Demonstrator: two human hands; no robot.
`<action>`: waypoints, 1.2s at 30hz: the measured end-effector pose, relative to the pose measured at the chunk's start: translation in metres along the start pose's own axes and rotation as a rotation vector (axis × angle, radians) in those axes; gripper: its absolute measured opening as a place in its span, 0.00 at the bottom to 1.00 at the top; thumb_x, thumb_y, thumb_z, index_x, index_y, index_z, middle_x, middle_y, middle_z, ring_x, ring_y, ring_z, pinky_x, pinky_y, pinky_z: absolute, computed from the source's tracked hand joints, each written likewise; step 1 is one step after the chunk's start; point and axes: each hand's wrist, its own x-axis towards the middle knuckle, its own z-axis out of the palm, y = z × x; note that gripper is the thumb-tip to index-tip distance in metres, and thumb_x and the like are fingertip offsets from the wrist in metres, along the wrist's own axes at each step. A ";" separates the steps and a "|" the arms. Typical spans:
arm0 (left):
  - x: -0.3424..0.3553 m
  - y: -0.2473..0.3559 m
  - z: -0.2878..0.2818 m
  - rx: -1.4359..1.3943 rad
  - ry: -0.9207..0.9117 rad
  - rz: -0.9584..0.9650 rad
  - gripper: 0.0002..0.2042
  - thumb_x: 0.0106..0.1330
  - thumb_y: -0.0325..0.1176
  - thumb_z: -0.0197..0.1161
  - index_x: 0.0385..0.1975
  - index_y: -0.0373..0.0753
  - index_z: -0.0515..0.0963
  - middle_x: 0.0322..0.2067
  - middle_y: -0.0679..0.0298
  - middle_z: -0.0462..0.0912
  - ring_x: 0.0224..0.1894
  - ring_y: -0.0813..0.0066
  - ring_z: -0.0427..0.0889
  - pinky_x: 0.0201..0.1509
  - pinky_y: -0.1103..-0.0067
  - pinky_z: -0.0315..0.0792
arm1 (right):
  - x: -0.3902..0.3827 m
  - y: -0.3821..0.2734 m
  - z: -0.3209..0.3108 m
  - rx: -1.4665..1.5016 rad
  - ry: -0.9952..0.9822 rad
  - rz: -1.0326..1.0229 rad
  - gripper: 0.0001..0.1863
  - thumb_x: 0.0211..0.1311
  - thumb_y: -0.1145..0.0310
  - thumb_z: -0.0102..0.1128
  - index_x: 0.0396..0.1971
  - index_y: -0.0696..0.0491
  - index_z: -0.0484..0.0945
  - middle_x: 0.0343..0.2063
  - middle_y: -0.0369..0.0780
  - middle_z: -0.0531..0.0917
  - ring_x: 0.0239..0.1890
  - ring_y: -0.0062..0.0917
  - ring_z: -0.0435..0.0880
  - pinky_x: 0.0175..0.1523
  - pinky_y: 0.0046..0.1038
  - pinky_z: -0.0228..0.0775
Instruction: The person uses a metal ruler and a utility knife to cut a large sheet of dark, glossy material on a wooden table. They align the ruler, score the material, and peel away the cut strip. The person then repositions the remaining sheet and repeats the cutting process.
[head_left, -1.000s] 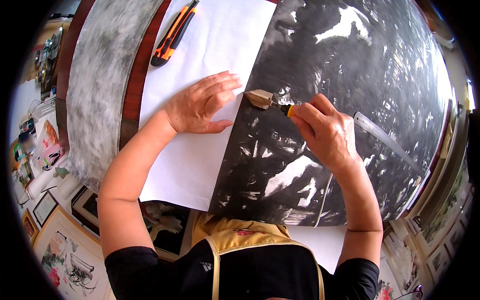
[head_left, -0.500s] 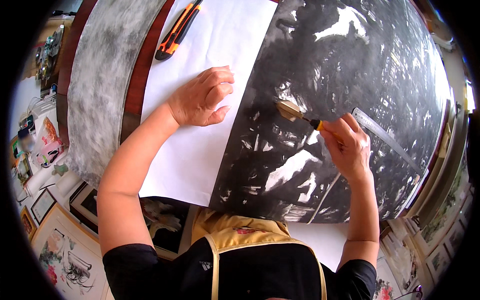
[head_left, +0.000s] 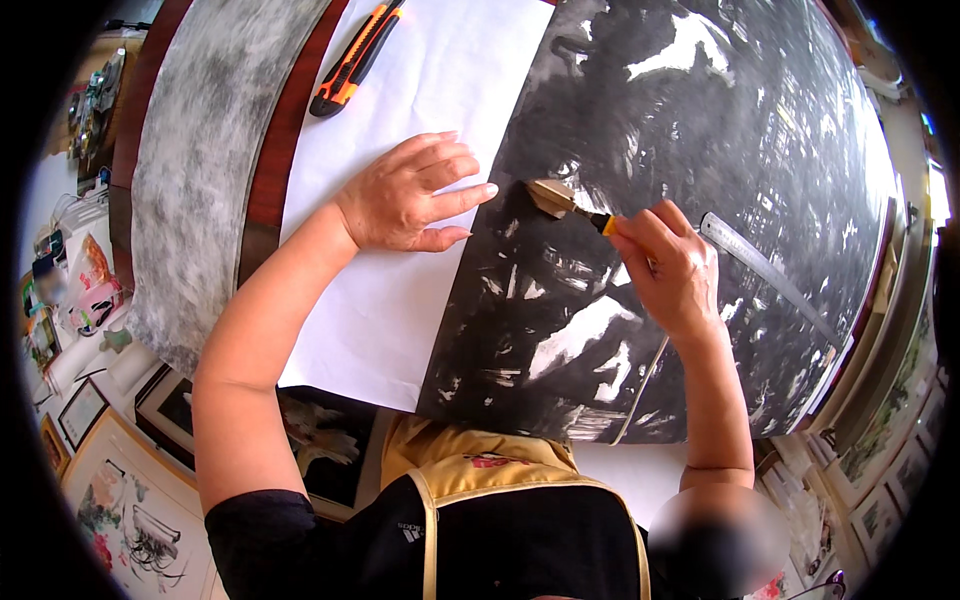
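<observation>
In the head view, the right hand pinches the handle of a flat-headed tool between thumb and fingers. The tool is above the dark painting, a little to the right of its left edge. It extends left and slightly far from the grip, its long axis slanting from near right to far left. Its handle is with the right hand, while its head faces the left hand and sits just beside that hand's fingertips. The left hand holds nothing; its fingers are loosely spread over the white sheet, with the longest-reaching fingertip at the border of the painting. Whether the tool's head is blade or bristle is hard to tell at this scale.

Counted on the table: one flat-headed tool, one dark painting, one white sheet, one grey sheet at the far left, one orange-and-black cutter farther off than the left hand, and one metal ruler to the right of the right hand.
</observation>
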 end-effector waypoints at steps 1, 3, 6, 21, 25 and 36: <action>0.000 0.000 0.000 0.002 0.000 -0.005 0.22 0.63 0.46 0.65 0.56 0.46 0.82 0.53 0.61 0.75 0.58 0.61 0.76 0.72 0.59 0.67 | 0.003 -0.002 0.002 -0.001 -0.001 -0.010 0.03 0.64 0.68 0.67 0.34 0.47 0.82 0.29 0.36 0.78 0.24 0.34 0.82 0.29 0.34 0.74; 0.000 -0.001 0.000 0.002 0.008 -0.004 0.22 0.63 0.46 0.66 0.56 0.47 0.82 0.53 0.61 0.75 0.58 0.61 0.76 0.72 0.59 0.68 | 0.009 -0.007 0.005 -0.006 0.004 -0.025 0.03 0.64 0.68 0.67 0.34 0.47 0.81 0.29 0.36 0.78 0.25 0.35 0.82 0.29 0.35 0.74; 0.000 -0.002 0.001 -0.002 0.024 0.004 0.22 0.62 0.46 0.67 0.56 0.46 0.82 0.52 0.60 0.75 0.57 0.60 0.77 0.71 0.59 0.69 | 0.017 -0.014 0.010 -0.023 -0.001 -0.044 0.02 0.65 0.67 0.66 0.35 0.47 0.81 0.30 0.36 0.78 0.25 0.36 0.82 0.29 0.35 0.74; -0.002 -0.005 0.005 -0.113 0.108 -0.057 0.25 0.54 0.31 0.68 0.53 0.39 0.69 0.51 0.58 0.73 0.59 0.56 0.74 0.71 0.63 0.70 | 0.022 -0.019 0.010 -0.032 0.005 -0.071 0.05 0.65 0.66 0.66 0.32 0.47 0.78 0.27 0.37 0.75 0.25 0.38 0.82 0.28 0.38 0.73; 0.002 -0.001 -0.002 0.007 -0.004 -0.028 0.30 0.56 0.35 0.66 0.63 0.45 0.72 0.63 0.63 0.74 0.67 0.61 0.71 0.74 0.63 0.66 | 0.003 -0.003 -0.003 0.036 0.046 -0.015 0.03 0.64 0.68 0.67 0.32 0.46 0.81 0.28 0.37 0.76 0.24 0.36 0.81 0.28 0.35 0.74; 0.015 0.005 -0.006 0.093 -0.149 -0.060 0.31 0.61 0.41 0.63 0.67 0.44 0.74 0.67 0.66 0.74 0.71 0.64 0.69 0.78 0.62 0.58 | -0.043 0.040 -0.022 -0.070 0.030 0.062 0.03 0.63 0.68 0.68 0.34 0.48 0.83 0.29 0.36 0.78 0.25 0.35 0.82 0.29 0.35 0.75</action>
